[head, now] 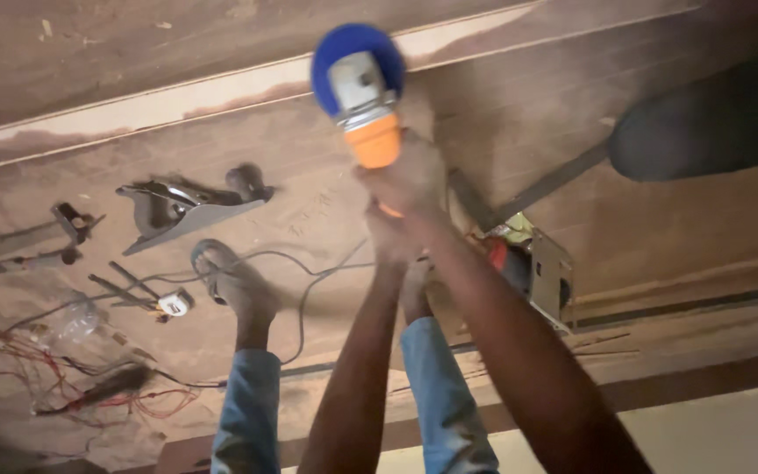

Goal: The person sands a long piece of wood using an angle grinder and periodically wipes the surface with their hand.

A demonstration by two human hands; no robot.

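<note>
Above the wooden floor (309,140), both hands (405,197) grip an orange-bodied, blue-guarded angle grinder (361,88).

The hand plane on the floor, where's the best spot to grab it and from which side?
Grip the hand plane by its raised rear handle, coming down from above. It lies flat on the wooden floor, with the round knob at its right end free for a second hand.

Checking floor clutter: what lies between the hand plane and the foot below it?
In the head view, only bare wooden floor separates the hand plane from the foot; a thin grey cable runs just right of the foot.
</note>
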